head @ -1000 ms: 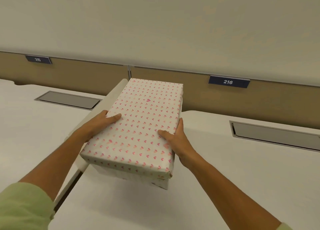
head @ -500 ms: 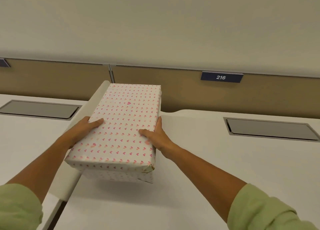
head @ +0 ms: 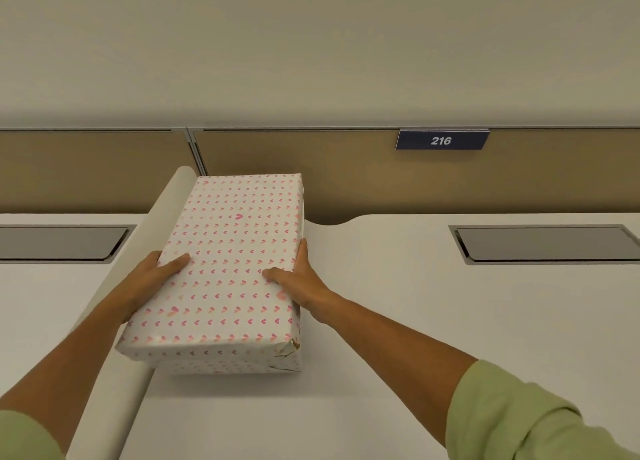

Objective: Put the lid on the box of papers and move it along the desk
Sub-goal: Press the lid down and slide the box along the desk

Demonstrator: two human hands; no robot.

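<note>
The box [head: 221,272], lid [head: 228,252] already fitted, is gripped at centre frame by the left hand [head: 152,279] and right hand [head: 301,283]; sliding along the table [head: 415,321] appears under way.

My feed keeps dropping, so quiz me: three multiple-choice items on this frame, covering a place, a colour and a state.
1. Where does the number sign hang?
A. right of the box
B. left of the box
C. on the lid

2. What colour are the hearts on the lid?
A. blue
B. pink
C. green

3. How is the box held?
A. by one hand
B. by no hand
C. by both hands

Key: 1 A, on the partition to the right. 2 B, pink print. 3 C, left hand and right hand clasp its sides.
</note>
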